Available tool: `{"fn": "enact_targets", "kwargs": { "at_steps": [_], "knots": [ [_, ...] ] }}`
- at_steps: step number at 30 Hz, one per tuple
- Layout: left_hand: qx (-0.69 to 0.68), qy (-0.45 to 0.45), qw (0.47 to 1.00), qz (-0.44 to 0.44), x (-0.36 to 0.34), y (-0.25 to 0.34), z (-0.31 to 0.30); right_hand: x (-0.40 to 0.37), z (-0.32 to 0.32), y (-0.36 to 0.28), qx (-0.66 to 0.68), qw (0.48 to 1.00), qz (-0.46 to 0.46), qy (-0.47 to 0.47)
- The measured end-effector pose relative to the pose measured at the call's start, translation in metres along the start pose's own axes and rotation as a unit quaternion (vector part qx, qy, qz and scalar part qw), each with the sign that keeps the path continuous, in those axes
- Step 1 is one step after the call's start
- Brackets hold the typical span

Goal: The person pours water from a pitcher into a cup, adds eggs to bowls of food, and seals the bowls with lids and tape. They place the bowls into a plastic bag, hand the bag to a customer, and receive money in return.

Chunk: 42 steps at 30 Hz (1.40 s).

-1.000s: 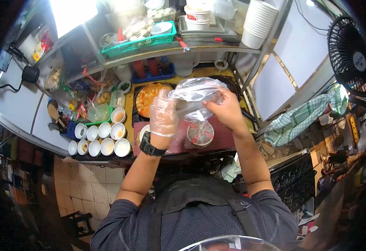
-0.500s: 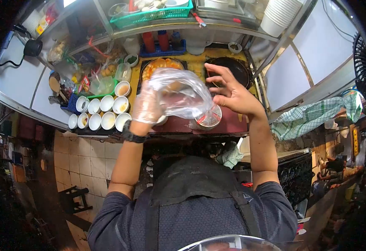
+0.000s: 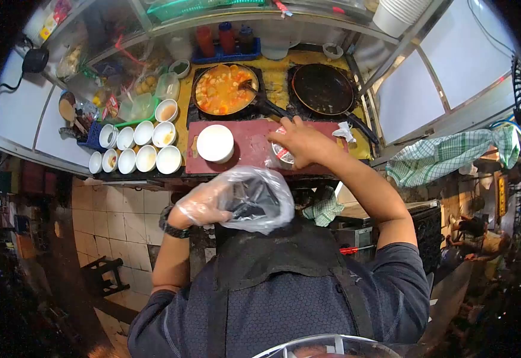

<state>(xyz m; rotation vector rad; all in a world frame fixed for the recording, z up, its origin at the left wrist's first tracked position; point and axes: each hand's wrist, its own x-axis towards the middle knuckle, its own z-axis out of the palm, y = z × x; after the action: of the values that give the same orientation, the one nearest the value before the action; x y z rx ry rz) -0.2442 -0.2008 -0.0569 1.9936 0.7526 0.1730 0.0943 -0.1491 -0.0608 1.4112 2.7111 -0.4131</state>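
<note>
Clear plastic covers my left hand [image 3: 204, 203], whose fingers grip the side of a clear plastic bag [image 3: 260, 224]. The bag's mouth gapes upward, in front of my apron and just off the counter edge. My right hand [image 3: 302, 142] reaches over a round tub with red and white print [image 3: 284, 155], its fingers curled about the top; the hand hides part of it. That tub rests on a dark red board [image 3: 245, 134]. Left of it on the same board stands a white round tub [image 3: 216, 143].
Behind the board, a pan of orange-red food [image 3: 222, 89] holds a dark-handled utensil. A dark pan [image 3: 323, 89] sits on the right burner. Several small white bowls [image 3: 147, 158] line the left counter. A checked cloth [image 3: 439, 161] hangs at right.
My left hand has brought the bag down and toward my body, uncovering the white tub and the food pan. My right hand has moved left and down onto the printed tub.
</note>
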Motion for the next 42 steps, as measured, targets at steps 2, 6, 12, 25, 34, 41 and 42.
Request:
{"fn": "enact_targets", "kwargs": {
  "at_steps": [2,6,12,25,34,41,42],
  "knots": [
    [0.018,0.003,0.999,0.041,0.014,-0.013,0.021,0.0,-0.014,-0.002,0.001,1.0,-0.005,-0.003],
    [0.032,-0.047,0.998,-0.007,0.063,-0.037,0.046,-0.006,-0.072,-0.016,-0.019,0.999,-0.034,0.002],
    [0.069,-0.035,0.997,-0.016,0.132,-0.041,0.045,-0.015,-0.149,-0.043,-0.02,0.997,-0.067,0.013],
    [0.083,0.075,0.993,0.022,0.183,-0.075,0.048,0.021,-0.052,-0.023,-0.022,0.999,-0.03,-0.028],
    [-0.043,0.072,0.996,-0.019,0.18,-0.046,0.042,0.024,-0.013,-0.009,-0.011,1.0,0.001,-0.017],
    [-0.094,0.166,0.982,0.0,0.169,-0.062,0.049,0.017,0.003,-0.003,0.013,1.0,0.016,-0.02],
    [-0.086,0.171,0.982,-0.007,0.166,-0.054,0.046,0.018,0.007,-0.001,0.018,1.0,0.017,-0.004]
  ]
}}
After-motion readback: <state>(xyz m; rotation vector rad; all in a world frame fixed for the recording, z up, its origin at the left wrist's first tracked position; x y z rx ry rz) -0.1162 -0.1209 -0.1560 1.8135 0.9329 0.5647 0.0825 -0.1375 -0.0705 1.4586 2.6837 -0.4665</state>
